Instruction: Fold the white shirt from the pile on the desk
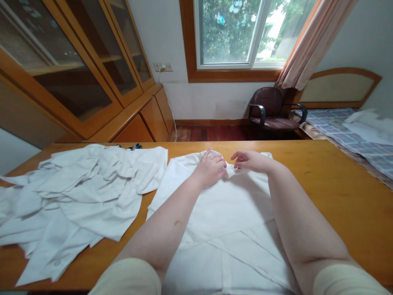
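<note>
A white shirt [233, 205] lies spread flat on the wooden table in front of me, its collar [230, 170] at the far end. Over the left side of the collar rests my left hand [211, 167], its fingers bent and closed on the fabric. My right hand [250, 161] comes in from the other side, its curled fingers pinching the collar's edge. The right thumb is mostly hidden. Creases cross the lower part of the shirt between my forearms.
A loose heap of white garments [92, 188] covers the left of the table [331, 196]. Beyond the table stand a glass-door cabinet [101, 82], an office chair [270, 108] and a bed [344, 127] below a curtained window. A white cord [168, 100] hangs from a wall socket.
</note>
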{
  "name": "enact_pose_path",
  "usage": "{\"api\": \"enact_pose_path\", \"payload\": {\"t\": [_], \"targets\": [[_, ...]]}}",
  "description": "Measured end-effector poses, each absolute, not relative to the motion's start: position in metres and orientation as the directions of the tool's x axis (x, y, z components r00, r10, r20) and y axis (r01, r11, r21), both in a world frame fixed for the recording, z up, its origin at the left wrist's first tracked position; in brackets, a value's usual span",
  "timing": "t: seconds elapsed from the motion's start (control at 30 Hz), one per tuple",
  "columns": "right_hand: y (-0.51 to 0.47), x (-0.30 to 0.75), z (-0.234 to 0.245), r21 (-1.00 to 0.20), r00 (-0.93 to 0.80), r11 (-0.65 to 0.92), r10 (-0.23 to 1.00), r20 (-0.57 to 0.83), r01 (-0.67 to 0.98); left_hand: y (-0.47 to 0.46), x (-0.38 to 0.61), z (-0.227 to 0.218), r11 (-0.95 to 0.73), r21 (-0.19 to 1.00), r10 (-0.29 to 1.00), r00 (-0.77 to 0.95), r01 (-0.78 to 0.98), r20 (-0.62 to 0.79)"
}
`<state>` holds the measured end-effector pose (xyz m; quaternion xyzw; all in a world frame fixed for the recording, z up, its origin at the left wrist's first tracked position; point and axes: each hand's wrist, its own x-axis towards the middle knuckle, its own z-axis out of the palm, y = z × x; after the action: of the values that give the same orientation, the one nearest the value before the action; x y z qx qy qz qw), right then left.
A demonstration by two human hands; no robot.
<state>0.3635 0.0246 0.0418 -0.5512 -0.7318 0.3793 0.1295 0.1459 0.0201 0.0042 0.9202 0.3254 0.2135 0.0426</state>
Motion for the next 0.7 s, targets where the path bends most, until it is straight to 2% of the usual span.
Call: {"api": "enact_pose_path", "payload": {"t": [0.13,0.27,0.43,0.53,0.63,0.7], "targets": [[0.028,0.369,0.041,-0.603,-0.240,-0.001,0.917,-0.320,0.798,0.020,0.146,0.002,-0.817,0.185,0.572,0.730,0.546,0.373],[0.030,0.362,0.032,-0.561,-0.227,-0.053,0.880,-0.418,0.826,0.019,0.148,-0.001,-0.824,0.161,0.558,0.733,0.543,0.389],[0.031,0.354,0.019,-0.594,-0.281,-0.021,0.867,-0.412,0.804,0.021,0.150,-0.007,-0.883,0.095,0.461,0.812,0.460,0.359],[0.031,0.351,0.015,-0.595,-0.249,-0.062,0.870,-0.426,0.801,0.023,0.150,-0.010,-0.896,0.096,0.439,0.832,0.434,0.340],[0.031,0.348,0.018,-0.533,-0.203,-0.089,0.862,-0.464,0.841,0.023,0.149,-0.010,-0.889,0.104,0.455,0.843,0.445,0.287],[0.029,0.345,0.021,-0.478,-0.208,-0.054,0.853,-0.479,0.876,0.022,0.150,-0.009,-0.882,0.093,0.469,0.848,0.461,0.248]]}}
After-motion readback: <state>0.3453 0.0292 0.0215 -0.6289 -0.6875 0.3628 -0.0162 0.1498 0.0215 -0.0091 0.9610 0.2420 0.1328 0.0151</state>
